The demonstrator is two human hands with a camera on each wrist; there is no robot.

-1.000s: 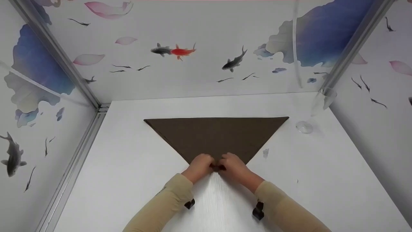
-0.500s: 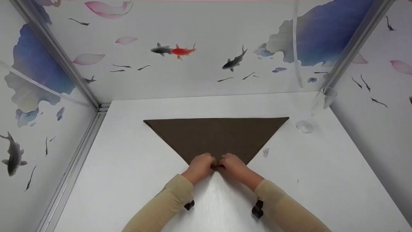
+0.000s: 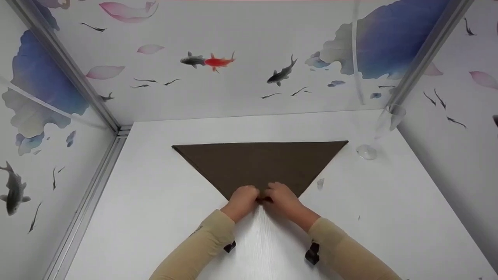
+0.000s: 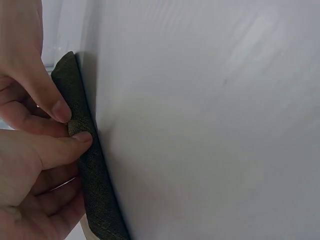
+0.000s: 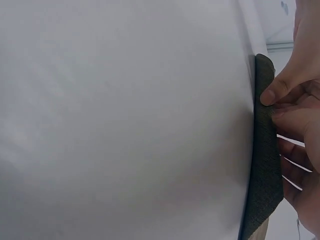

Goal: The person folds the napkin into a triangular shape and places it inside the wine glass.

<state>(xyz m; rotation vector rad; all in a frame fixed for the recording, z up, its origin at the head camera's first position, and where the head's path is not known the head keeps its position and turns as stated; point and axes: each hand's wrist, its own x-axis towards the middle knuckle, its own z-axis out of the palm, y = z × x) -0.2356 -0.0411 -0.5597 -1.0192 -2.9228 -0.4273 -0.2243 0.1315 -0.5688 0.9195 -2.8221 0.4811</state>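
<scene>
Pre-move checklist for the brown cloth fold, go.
1. Left hand pinches the near tip of the brown cloth: ok.
2. Right hand pinches the same tip: ok.
3. Cloth lies flat as a triangle on the white table, far edge straight: ok.
4. Layers aligned at the tip: cannot tell.
5. Clear glass stands apart from the cloth's right corner: ok.

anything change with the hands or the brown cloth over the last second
Nothing visibly changed. Both the left hand and the right hand keep pinching the near corner of the brown cloth, which still lies as a flat triangle on the white table. The clear glass at the right also stays put; only the head view itself drifted slightly.
</scene>
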